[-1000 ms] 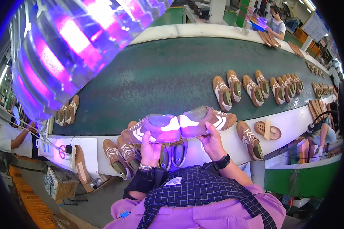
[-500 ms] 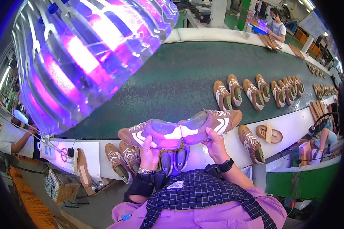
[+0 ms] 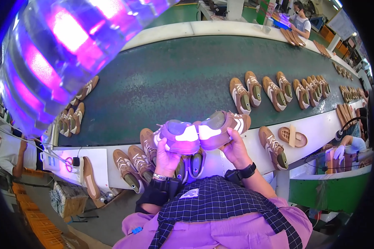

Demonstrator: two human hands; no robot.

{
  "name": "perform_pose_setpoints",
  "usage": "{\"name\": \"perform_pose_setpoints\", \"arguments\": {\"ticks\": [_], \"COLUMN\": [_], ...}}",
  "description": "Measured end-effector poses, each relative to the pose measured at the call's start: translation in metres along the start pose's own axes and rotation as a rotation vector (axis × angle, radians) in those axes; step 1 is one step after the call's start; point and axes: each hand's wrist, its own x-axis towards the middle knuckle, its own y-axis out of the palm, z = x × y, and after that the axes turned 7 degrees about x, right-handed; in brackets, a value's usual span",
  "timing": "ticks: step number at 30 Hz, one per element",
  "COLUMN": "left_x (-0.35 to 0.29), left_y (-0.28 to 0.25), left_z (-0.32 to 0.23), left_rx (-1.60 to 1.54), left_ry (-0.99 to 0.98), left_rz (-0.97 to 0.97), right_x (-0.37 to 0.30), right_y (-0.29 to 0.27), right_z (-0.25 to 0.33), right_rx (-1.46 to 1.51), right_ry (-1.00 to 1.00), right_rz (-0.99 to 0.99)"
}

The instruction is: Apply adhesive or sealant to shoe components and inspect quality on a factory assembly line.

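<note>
My left hand grips a brown sneaker with white stripes, its fingers wrapped round the sole and side. A matching sneaker is in my right hand, thumb along its side. The two shoes are held up before me, heels turned toward me and touching or nearly touching at their inner edges. Purple light tints the left shoe most. Dark green shapes fill both shoe openings. Below and behind my hands, more sneakers stand on the white ledge, partly hidden by my hands.
A glowing purple, clear-ribbed lamp fills the upper left. Across the green conveyor belt stand rows of sneakers. A single sneaker and a sole lie to the right. Red-handled scissors lie left. Co-workers sit around.
Both held sneakers have turned from side-on to heels toward me, my hands staying close together. The view has shifted: the lamp sits farther up and left, uncovering sneakers on the belt's left end.
</note>
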Motion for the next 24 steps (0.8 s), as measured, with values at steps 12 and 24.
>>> {"name": "perform_pose_setpoints", "arguments": {"ticks": [12,24], "left_x": [0.012,0.011], "left_y": [0.037,0.051], "left_z": [0.013,0.049], "left_rx": [-0.269,-0.31], "left_ry": [-0.267,-0.115], "left_rz": [0.279,0.229], "right_x": [-0.022,-0.033], "right_y": [-0.096,0.075], "right_z": [0.036,-0.008], "right_rx": [-1.444,-0.867], "right_ry": [-0.165,-0.805], "right_rz": [-0.472,0.226]}}
